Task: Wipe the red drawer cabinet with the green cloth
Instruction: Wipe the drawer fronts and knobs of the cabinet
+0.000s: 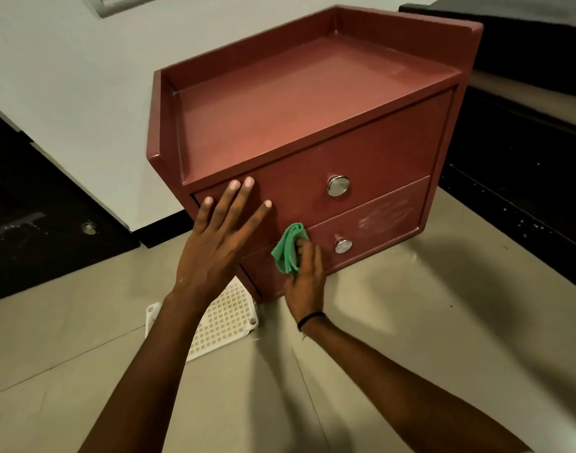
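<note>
The red drawer cabinet stands on the tiled floor, with two drawers and a round metal knob on each. My left hand lies flat with spread fingers on the left end of the upper drawer front. My right hand presses a bunched green cloth against the lower drawer front, just left of the lower knob. A pale smeared patch shows on the right part of the lower drawer.
A white perforated plastic grid lies on the floor under my left forearm, beside the cabinet's front corner. A white wall stands behind on the left. Dark furniture borders the cabinet's right side.
</note>
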A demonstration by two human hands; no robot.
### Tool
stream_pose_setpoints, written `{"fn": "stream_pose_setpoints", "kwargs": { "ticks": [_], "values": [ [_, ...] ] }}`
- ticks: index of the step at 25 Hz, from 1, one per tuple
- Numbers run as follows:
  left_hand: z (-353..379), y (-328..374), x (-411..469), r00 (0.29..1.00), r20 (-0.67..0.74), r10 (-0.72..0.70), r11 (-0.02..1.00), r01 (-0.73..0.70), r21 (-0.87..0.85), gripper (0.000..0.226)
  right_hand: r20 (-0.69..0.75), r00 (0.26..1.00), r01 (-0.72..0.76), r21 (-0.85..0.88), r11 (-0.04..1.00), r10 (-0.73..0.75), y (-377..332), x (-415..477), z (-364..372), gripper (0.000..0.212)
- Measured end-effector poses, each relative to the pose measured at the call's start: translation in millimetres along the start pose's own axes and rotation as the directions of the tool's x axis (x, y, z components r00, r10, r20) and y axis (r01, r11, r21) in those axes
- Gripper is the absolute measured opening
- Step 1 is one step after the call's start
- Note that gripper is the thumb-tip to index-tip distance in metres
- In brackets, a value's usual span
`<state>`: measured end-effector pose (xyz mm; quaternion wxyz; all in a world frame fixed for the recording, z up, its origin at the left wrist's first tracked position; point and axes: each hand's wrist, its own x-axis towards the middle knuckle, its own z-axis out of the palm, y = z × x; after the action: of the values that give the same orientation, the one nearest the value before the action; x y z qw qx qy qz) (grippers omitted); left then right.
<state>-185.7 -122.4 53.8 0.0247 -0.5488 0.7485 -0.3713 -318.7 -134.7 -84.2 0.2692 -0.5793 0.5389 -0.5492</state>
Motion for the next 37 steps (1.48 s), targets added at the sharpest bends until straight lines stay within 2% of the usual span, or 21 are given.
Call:
{"fn": "stream_pose_setpoints", "kwargs": {
  "ticks": [2, 5, 7, 9, 12, 16, 18, 20, 22, 24, 26, 28, 31, 33, 35, 37],
  "values": [
    [4, -5, -3, 1.0, 0.001, 0.022, 0.999, -0.022, -0.04, 0.105, 0.087, 0.995, 0.042, -0.05, 0.998, -0.037, 0, -22, 29, 0.065],
    [6, -6, -1, 1.0, 0.007, 0.03, 0.998, -0.029, -0.063, 0.11, 0.248, 0.952, 0.215, -0.125, 0.969, -0.18, 5, -45, 49, 0.067],
    [7, -4, -1, 1.0, -0.011, 0.014, 0.998, -0.015, -0.057, 0.109, 0.281, 0.933, 0.268, -0.129, 0.955, -0.224, 7, -48, 51, 0.063],
    [6, -1, -2, 1.0, -0.008, 0.007, 0.998, -0.007, -0.064, 0.105, 0.251, 0.943, 0.255, -0.128, 0.958, -0.218, 10, -44, 50, 0.053],
    [6, 1, -3, 1.0, -0.019, 0.005, 0.997, -0.006, -0.071, 0.103, 0.16, 0.975, 0.17, -0.1, 0.98, -0.152, 20, -33, 42, 0.048],
    [6, 6, -5, 0.999, -0.048, -0.026, 0.999, 0.023, -0.048, 0.108, -0.125, 0.992, -0.021, -0.009, 1.0, 0.02, 30, -9, 19, 0.049],
    [8, 8, -7, 0.999, -0.051, -0.016, 0.999, 0.013, -0.049, 0.104, -0.32, 0.931, -0.162, 0.065, 0.985, 0.175, 34, 12, 10, 0.048],
    [10, 8, -11, 0.998, -0.055, 0.0, 0.999, -0.002, -0.043, 0.099, -0.422, 0.869, -0.231, 0.114, 0.966, 0.258, 35, 24, 8, 0.044],
    [13, 11, -12, 0.998, -0.063, -0.007, 1.0, 0.005, -0.029, 0.097, -0.378, 0.891, -0.221, 0.124, 0.967, 0.252, 29, 11, 18, 0.043],
    [15, 16, -11, 0.998, -0.059, -0.025, 0.999, 0.022, -0.048, 0.097, -0.2, 0.957, -0.194, 0.106, 0.975, 0.212, 20, -21, 41, 0.045],
    [16, 22, -9, 0.999, -0.044, -0.018, 0.997, 0.015, -0.072, 0.092, 0.0, 0.983, -0.184, 0.058, 0.981, 0.184, 11, -50, 64, 0.053],
    [19, 30, -8, 1.0, -0.022, 0.008, 0.997, -0.01, -0.081, 0.082, 0.059, 0.982, -0.183, 0.034, 0.982, 0.181, 10, -58, 74, 0.057],
    [25, 35, -7, 1.0, -0.021, -0.011, 0.997, 0.01, -0.072, 0.084, 0.07, 0.979, -0.198, 0.1, 0.975, 0.191, 14, -53, 64, 0.043],
    [28, 34, -8, 0.999, -0.033, -0.012, 0.999, 0.011, -0.047, 0.093, -0.008, 0.977, -0.21, 0.15, 0.966, 0.214, 17, -45, 53, 0.038],
    [29, 32, -9, 0.999, -0.037, -0.001, 0.999, -0.001, -0.035, 0.1, -0.174, 0.944, -0.241, 0.211, 0.947, 0.279, 24, -30, 43, 0.036],
    [30, 29, -10, 0.999, -0.041, -0.008, 1.0, 0.007, -0.021, 0.106, -0.353, 0.837, -0.334, 0.279, 0.901, 0.419, 37, -4, 32, 0.032]
  ]
}}
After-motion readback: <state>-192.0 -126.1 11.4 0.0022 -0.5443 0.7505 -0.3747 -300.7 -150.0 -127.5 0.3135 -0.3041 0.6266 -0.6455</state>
